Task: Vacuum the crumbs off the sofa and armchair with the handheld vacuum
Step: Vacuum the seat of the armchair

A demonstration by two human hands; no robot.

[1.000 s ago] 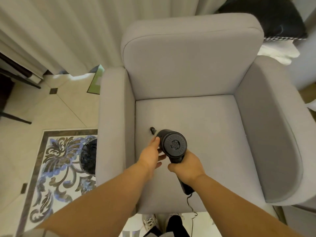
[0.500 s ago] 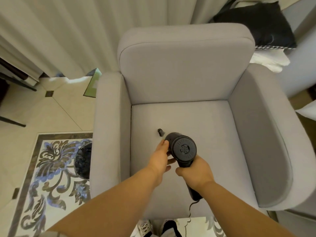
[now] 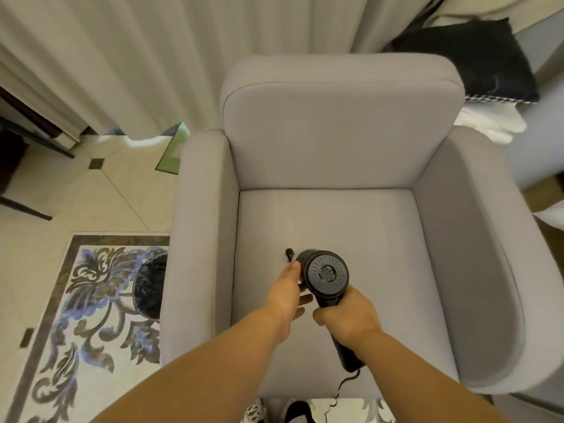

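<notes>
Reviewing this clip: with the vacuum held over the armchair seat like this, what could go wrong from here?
1. The cord trails from the handheld vacuum over the seat's front edge toward the shoes; it could snag or trip.
2. The left hand rests against the vacuum body close to the nozzle; fingers might get in its path.
3. The right hand holds the handle while the nozzle works only the seat's left front; the rest of the armchair may go unvacuumed.

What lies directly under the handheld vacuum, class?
Under the handheld vacuum lies the grey seat cushion of the armchair; its nozzle tip points down at it. The vacuum and both hands cover the patch beneath, so crumbs there cannot be seen.
</notes>
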